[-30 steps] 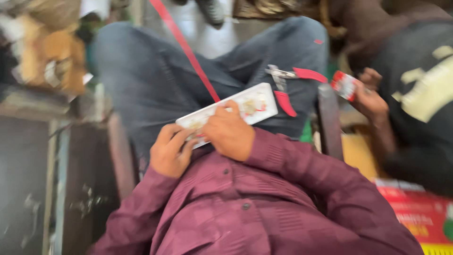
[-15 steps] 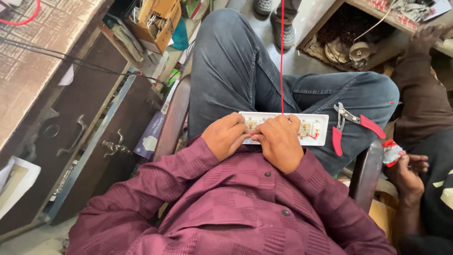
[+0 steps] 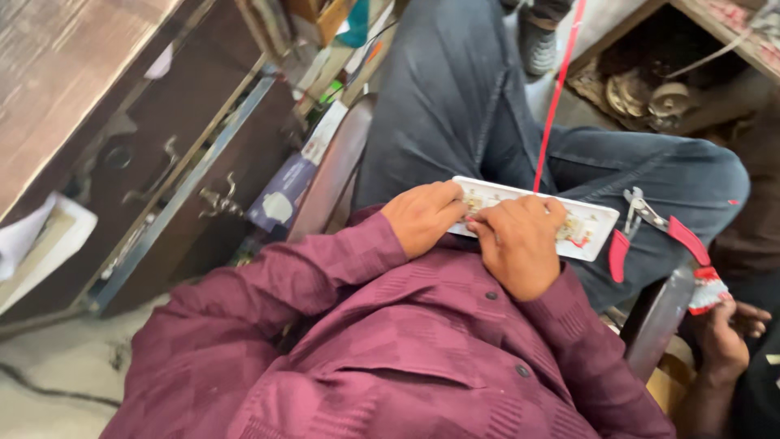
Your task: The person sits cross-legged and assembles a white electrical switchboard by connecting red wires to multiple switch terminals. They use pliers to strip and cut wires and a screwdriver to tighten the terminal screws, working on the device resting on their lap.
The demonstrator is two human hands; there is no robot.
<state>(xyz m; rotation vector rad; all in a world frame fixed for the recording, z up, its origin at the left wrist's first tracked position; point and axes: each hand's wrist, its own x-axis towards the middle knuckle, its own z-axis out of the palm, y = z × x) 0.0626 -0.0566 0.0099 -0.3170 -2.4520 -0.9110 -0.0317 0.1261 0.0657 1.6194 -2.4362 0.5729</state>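
White switch plate (image 3: pixel 597 223) rests across the lap, left hand (image 3: pixel 422 217) and right hand (image 3: pixel 516 244) both gripping it, red-handled pliers (image 3: pixel 654 228) just beside it.

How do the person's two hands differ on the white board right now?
The left hand grips the near-left end of the white board, knuckles up; the right hand lies across its middle, covering more of it. The right hand lies nearer the red-handled pliers. Both touch the board on the lap.

Board (image 3: pixel 589 223) on lap, pliers (image 3: pixel 650 223) right.
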